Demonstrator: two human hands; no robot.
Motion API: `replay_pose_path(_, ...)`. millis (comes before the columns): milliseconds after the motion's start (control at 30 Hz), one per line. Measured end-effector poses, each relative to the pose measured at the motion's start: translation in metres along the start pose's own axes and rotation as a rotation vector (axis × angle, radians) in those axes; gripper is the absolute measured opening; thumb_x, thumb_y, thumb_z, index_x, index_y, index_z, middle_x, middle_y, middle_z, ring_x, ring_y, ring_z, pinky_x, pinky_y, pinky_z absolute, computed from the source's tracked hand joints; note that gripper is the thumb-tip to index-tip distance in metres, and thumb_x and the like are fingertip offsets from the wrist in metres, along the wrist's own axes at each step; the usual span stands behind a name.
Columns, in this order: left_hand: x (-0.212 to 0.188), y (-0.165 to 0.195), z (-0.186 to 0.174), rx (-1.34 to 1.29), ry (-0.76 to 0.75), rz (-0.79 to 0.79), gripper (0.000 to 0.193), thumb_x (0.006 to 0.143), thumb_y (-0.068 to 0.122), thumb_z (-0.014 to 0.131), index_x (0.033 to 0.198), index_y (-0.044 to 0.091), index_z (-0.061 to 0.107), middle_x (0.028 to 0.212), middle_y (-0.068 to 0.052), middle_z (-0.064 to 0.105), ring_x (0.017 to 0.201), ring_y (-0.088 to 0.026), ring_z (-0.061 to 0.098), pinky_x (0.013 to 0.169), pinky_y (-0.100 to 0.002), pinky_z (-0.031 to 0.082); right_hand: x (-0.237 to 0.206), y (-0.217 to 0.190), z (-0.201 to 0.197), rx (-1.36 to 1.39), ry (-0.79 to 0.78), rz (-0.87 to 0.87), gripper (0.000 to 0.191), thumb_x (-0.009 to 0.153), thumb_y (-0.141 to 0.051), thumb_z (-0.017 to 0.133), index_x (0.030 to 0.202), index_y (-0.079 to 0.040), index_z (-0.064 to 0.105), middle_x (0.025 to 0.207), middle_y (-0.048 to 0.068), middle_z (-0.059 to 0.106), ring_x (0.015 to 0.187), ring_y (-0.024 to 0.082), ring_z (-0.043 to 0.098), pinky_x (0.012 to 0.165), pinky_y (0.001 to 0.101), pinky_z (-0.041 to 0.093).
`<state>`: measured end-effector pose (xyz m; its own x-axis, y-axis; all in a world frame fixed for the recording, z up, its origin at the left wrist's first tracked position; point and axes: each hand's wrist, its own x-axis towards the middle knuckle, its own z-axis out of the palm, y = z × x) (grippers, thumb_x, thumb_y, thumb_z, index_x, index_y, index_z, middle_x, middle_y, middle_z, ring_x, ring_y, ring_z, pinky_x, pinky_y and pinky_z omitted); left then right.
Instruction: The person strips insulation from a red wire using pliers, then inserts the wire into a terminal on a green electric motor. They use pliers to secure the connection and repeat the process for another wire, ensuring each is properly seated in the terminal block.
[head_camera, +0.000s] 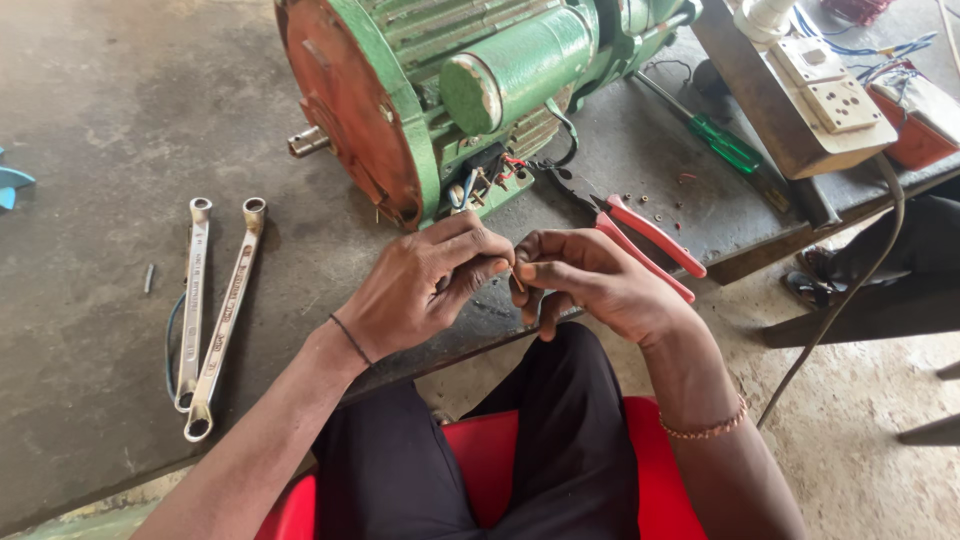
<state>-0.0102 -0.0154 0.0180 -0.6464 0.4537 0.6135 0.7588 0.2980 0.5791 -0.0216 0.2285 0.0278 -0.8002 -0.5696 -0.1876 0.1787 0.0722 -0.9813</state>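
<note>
My left hand (425, 283) and my right hand (590, 280) meet fingertip to fingertip just in front of a green electric motor (450, 90). Between them they pinch a small thin part (516, 270), too small to identify. The motor has a rust-red end cover and an open terminal area with coloured wires (490, 178) right above my hands. Red-handled pliers (650, 245) lie on the bench behind my right hand.
Two long ring spanners (215, 310) lie on the grey metal bench (100, 150) at left, beside a thin blue wire. A green-handled screwdriver (720, 140) lies at back right, near a white switch box (835, 95) and cables. I sit on a red seat (480, 460).
</note>
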Motion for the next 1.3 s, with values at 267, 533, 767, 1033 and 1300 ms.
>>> replay_pose_path(267,0.000,0.002,0.006,-0.056,0.098,0.013,0.009,0.102,0.011,0.066,0.111,0.010,0.062,0.099,-0.005,0.068,0.088,-0.023,0.074,0.072,-0.036,0.057,0.000,0.043,0.063,1.191,-0.140,-0.049,0.020,0.107,-0.017,0.056,0.116,0.001,0.059,0.092,0.005,0.060,0.070,0.008,0.060,0.043,0.0133,0.047)
replay_pose_path(533,-0.002,-0.001,0.004,0.064,-0.049,0.012,0.016,0.104,0.010,0.061,0.120,0.009,0.060,0.106,-0.010,0.064,0.094,-0.031,0.070,0.074,-0.044,0.057,-0.050,0.049,0.099,0.690,0.100,-0.303,0.015,0.113,-0.011,0.059,0.114,0.004,0.055,0.094,0.012,0.060,0.065,0.014,0.066,0.052,0.0232,0.057)
replay_pose_path(767,-0.006,-0.003,0.002,0.091,-0.054,0.068,0.033,0.093,-0.003,0.060,0.125,0.006,0.056,0.113,-0.013,0.062,0.103,-0.035,0.069,0.081,-0.046,0.057,-0.030,0.023,0.082,-0.849,0.777,-0.713,0.045,0.087,-0.002,0.081,0.125,-0.002,0.057,0.117,0.014,0.063,0.091,0.017,0.070,0.071,0.0265,0.062)
replay_pose_path(1033,-0.008,-0.008,0.006,0.140,-0.048,0.042,0.032,0.091,-0.004,0.064,0.122,0.005,0.057,0.115,-0.010,0.063,0.103,-0.031,0.071,0.082,-0.042,0.061,-0.005,0.034,0.082,-1.020,0.788,-0.774,0.031,0.093,0.002,0.078,0.121,-0.005,0.067,0.112,0.009,0.070,0.088,0.017,0.070,0.073,0.0297,0.059)
replay_pose_path(1300,-0.014,-0.019,0.012,0.237,-0.071,0.056,0.038,0.089,-0.006,0.062,0.126,0.006,0.058,0.117,-0.009,0.066,0.100,-0.029,0.072,0.080,-0.040,0.062,-0.001,0.041,0.069,-0.843,0.809,-0.783,0.009,0.107,-0.004,0.068,0.116,-0.001,0.067,0.102,0.009,0.075,0.090,0.013,0.076,0.078,0.0269,0.063)
